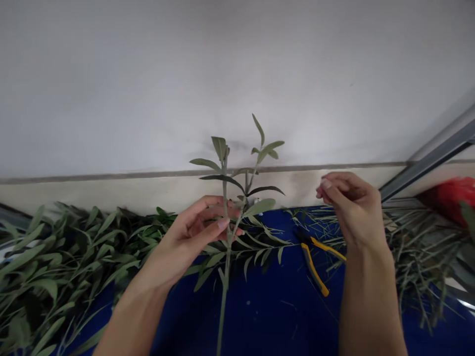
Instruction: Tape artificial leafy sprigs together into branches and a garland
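My left hand (196, 230) grips the thin stem of a leafy sprig (237, 183) that stands upright in front of the wall. The sprig forks above my hand and carries narrow grey-green leaves. My right hand (351, 207) hangs in the air to the right of the sprig, with its fingertips pinched together and nothing visible in them. Below that hand, yellow-and-black handled pliers or cutters (315, 262) lie on the dark blue table top (267, 316), apart from both hands.
A heap of leafy green branches (63, 262) lies at the left of the table. A tangle of thin, narrow-leaved stems (419, 252) lies at the right, next to a red plastic bag (451, 200). A white wall (222, 74) and a metal rail (430, 153) stand behind.
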{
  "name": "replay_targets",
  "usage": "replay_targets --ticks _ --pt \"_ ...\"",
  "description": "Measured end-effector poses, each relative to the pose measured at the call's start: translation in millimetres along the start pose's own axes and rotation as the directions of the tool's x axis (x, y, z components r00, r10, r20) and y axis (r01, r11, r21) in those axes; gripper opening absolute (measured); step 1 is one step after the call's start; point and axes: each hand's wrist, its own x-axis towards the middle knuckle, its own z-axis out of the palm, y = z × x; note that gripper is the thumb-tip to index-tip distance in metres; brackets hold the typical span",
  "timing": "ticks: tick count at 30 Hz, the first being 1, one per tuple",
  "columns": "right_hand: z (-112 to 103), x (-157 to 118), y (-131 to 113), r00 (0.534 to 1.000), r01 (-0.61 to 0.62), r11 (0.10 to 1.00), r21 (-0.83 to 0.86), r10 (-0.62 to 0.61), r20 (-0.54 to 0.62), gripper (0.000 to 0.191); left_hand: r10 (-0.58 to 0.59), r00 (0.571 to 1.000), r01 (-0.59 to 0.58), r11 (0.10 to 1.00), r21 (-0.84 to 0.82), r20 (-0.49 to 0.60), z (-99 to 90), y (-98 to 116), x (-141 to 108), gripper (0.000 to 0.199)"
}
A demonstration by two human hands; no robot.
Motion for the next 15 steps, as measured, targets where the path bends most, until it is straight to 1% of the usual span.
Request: replay_targets --ticks 2,3,4,5,6,7,8,9,11,13,14,15 --pt "-2 0 0 1.0 0.011 1.0 -0.028 -0.011 0.002 0.036 -0.019 1.0 0.019 1.0 0.007 0.016 -1.7 -2 0 0.019" --pt "-2 0 1 1.0 0.02 0.999 -0.038 -0.02 0.001 0.038 -0.029 0.999 0.028 0.999 0.017 0.017 -2.5 -4 0 0.018" --pt "-1 0 2 0.999 0.029 0.999 -0.044 -0.029 0.016 0.029 -0.035 0.999 0.035 0.999 0.027 0.013 -3.2 -4 0 0.017" --pt "0 1 2 0.998 0.037 0.998 -0.046 -0.035 0.046 0.013 -0.044 0.999 0.044 0.998 0.036 0.01 -3.9 -5 0 0.017" --pt "1 2 4 0.995 0.038 0.998 -0.049 -0.034 0.09 0.031 -0.053 0.999 0.053 0.998 0.041 0.006 -4.8 -5 0 0.016" --pt "2 3 6 0.989 0.036 0.998 -0.055 -0.028 0.144 0.055 -0.062 0.998 0.062 0.997 0.039 0.002 -5.9 -4 0 0.016" --pt "2 4 9 0.98 0.029 0.997 -0.076 -0.013 0.199 0.067 -0.074 0.997 0.074 0.997 0.033 0.001 -7.2 -4 0 0.016" --pt "1 4 13 0.968 0.017 0.992 -0.127 0.015 0.25 0.064 -0.091 0.996 0.09 0.996 0.028 0.005 -8.7 -3 -1 0.017" --pt "0 5 23 0.925 -0.01 0.953 -0.301 0.123 0.358 0.044 -0.127 0.991 0.127 0.992 0.029 0.027 -12.1 -1 -2 0.018" --pt "-1 4 34 0.85 -0.01 0.886 -0.464 0.252 0.462 0.03 -0.151 0.987 0.147 0.987 0.057 0.062 -15.2 1 -4 0.017" --pt "-1 3 39 0.814 -0.001 0.857 -0.515 0.3 0.497 0.028 -0.151 0.985 0.145 0.986 0.079 0.079 -16.3 3 -4 0.017" --pt "0 2 43 0.789 0.006 0.84 -0.542 0.33 0.519 0.026 -0.147 0.985 0.137 0.984 0.11 0.088 -17.1 4 -5 0.016"
